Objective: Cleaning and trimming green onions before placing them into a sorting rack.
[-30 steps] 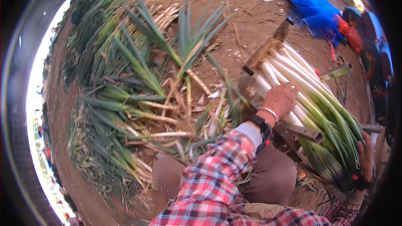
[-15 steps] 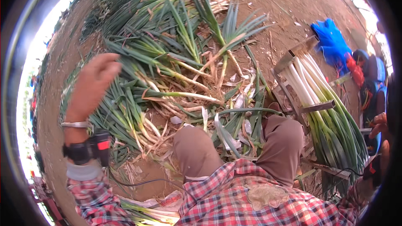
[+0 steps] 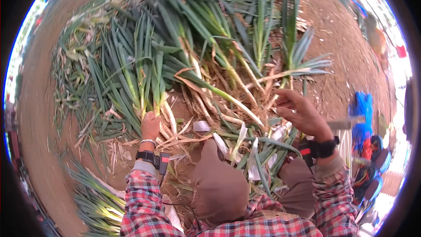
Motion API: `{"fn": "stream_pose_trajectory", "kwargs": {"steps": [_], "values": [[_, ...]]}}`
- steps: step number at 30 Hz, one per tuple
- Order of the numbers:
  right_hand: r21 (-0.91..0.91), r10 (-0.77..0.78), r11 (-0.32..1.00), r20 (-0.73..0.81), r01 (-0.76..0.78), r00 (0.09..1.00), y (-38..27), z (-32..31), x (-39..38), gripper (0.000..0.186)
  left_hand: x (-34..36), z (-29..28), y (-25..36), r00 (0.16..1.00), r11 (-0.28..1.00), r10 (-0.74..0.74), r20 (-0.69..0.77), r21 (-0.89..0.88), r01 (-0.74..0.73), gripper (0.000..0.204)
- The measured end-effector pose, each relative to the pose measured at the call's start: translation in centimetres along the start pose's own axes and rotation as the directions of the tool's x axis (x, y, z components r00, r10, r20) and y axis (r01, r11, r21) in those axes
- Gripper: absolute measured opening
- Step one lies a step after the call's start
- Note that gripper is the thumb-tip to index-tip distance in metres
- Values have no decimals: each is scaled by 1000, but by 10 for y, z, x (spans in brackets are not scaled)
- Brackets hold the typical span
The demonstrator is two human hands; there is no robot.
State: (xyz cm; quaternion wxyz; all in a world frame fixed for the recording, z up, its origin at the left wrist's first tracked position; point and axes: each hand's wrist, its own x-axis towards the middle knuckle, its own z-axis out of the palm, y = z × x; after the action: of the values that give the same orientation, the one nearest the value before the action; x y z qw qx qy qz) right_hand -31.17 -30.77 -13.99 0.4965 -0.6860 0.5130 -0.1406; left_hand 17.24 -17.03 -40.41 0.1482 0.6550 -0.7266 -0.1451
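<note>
My left hand (image 3: 150,125) fingers closed round white leek stalk (image 3: 169,116) at near edge of leek pile (image 3: 197,52). Right hand (image 3: 302,116) half-curled, empty, right of pile. Risk: stalk snaps, neighbours tangled.

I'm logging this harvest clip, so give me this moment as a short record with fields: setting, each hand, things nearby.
Setting: bare brown soil ground
Left hand: grips the pale lower ends of long green leek stalks in the pile
Right hand: raised above the stalks, fingers loosely curled, holding nothing
Nearby: blue crumpled cloth at the right edge
</note>
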Motion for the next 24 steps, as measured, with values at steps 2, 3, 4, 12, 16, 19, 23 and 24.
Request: {"fn": "stream_pose_trajectory", "kwargs": {"steps": [2,3,4,12,16,19,23,24], "values": [[-122,27,992,-17,-29,999,32,23,53,49,14,23,17,654,651,-735,-178,-451,610,48],[-126,59,990,-5,-59,998,41,39,76,48,15,27,10,636,628,-758,-144,-421,654,63],[-93,35,995,14,-33,999,55,55,98,47,17,33,3,616,614,-773,-148,-416,671,63],[33,98,994,211,-107,972,93,154,166,47,112,60,103,439,309,-877,194,-472,826,72],[307,145,925,259,-223,955,105,197,178,48,123,63,153,790,662,-606,-89,-607,440,64],[434,146,859,303,-273,942,108,225,177,44,114,41,152,881,628,-368,296,-619,470,59],[127,277,941,247,-315,928,87,213,181,37,62,21,67,739,794,-598,-311,-359,491,58],[326,266,885,234,-333,935,78,212,184,29,36,7,37,594,656,-752,-286,-233,718,64]]}}
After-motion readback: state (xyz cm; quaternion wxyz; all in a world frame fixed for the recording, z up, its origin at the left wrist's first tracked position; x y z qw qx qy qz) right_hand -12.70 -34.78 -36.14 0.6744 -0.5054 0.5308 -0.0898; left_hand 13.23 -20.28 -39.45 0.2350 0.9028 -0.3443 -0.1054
